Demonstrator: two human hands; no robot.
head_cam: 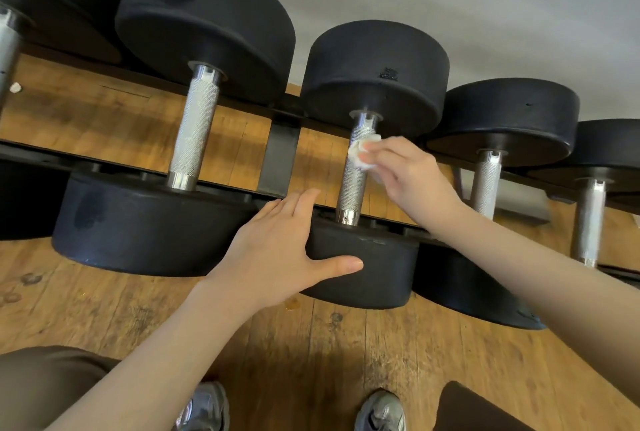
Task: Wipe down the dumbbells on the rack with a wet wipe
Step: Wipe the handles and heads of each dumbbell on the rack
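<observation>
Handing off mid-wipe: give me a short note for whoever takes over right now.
Right hand pinches the wet wipe against the upper part of the middle dumbbell's handle.
Left hand is open, braced on that dumbbell's near head.
Done: dark damp-looking patches on the larger dumbbell to the left suggest it was wiped.
Left: lower handle here, then probably the dumbbells to the right.

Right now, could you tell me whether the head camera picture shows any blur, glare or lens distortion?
Head view: wide-angle bending curves the rack rail; bright glints on the knurled handle under the wet wipe; right hand slightly soft, left hand sharp.
</observation>
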